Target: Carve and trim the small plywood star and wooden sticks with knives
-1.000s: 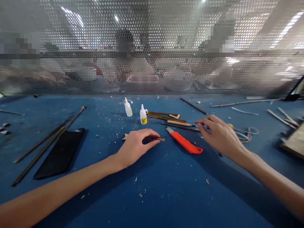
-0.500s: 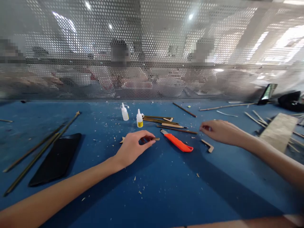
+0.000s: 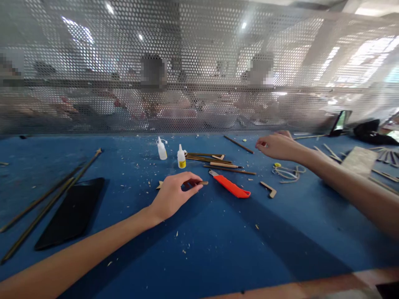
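Note:
My left hand [image 3: 174,192] pinches a small strip of wood [image 3: 204,182] between thumb and fingertips, low over the blue table. Behind that hand a pale wooden tip [image 3: 160,185] pokes out. Just right of the strip lies a red utility knife [image 3: 232,187] with its blade showing. My right hand [image 3: 276,147] is held out over the far right, thumb and forefinger curled together; whatever they may hold is too small to tell. Below it lie a loop of thin pale cord [image 3: 289,173] with a yellow bit and an L-shaped wooden piece [image 3: 268,189].
Two small glue bottles [image 3: 181,158] stand mid-table beside thin brown sticks [image 3: 208,158] and a wooden-handled pointed tool [image 3: 224,165]. At left are long sticks [image 3: 52,203] and a black phone [image 3: 73,214]. A pale flat board [image 3: 360,161] lies right, before a perforated screen [image 3: 199,74].
My right hand has moved away from me, toward the far side, and the cord beneath it now shows. The left hand keeps its pinch on the wood strip. The view has shifted slightly right.

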A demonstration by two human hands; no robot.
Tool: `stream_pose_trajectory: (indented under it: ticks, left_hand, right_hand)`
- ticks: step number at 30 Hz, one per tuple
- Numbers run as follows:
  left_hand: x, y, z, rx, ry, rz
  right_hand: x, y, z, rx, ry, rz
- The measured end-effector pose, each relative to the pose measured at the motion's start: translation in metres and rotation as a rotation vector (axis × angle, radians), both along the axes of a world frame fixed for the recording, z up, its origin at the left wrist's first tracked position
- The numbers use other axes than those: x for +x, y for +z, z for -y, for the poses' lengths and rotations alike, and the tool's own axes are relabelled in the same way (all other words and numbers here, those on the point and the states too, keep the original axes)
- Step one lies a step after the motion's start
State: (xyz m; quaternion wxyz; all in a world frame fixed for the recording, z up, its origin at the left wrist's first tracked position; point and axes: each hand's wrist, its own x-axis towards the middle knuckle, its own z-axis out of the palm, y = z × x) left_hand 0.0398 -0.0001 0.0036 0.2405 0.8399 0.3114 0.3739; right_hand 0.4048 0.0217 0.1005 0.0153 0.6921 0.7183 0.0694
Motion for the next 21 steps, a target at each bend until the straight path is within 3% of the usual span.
stream_pose_trajectory:
  ticks: [9,12,17,21]
  left_hand:
    - [0.0,0.001,0.0,-0.047,-0.007,-0.008]
    - [0.0,0.001,0.0,-0.065,-0.012,-0.011]
    - [0.0,-0.001,0.0,-0.079,-0.002,0.007]
    - [0.001,0.001,-0.001,-0.051,-0.007,0.014]
  right_hand:
    - [-0.034,0.006,0.02,-0.056,0.016,-0.218]
    - [-0.046,-0.002,0.016,-0.052,0.131,-0.18]
    - [-0.082,-0.031,-0.005,-0.111,0.31,-0.132]
    - [-0.097,-0.027,-0.014,-0.109,0.363,-0.139]
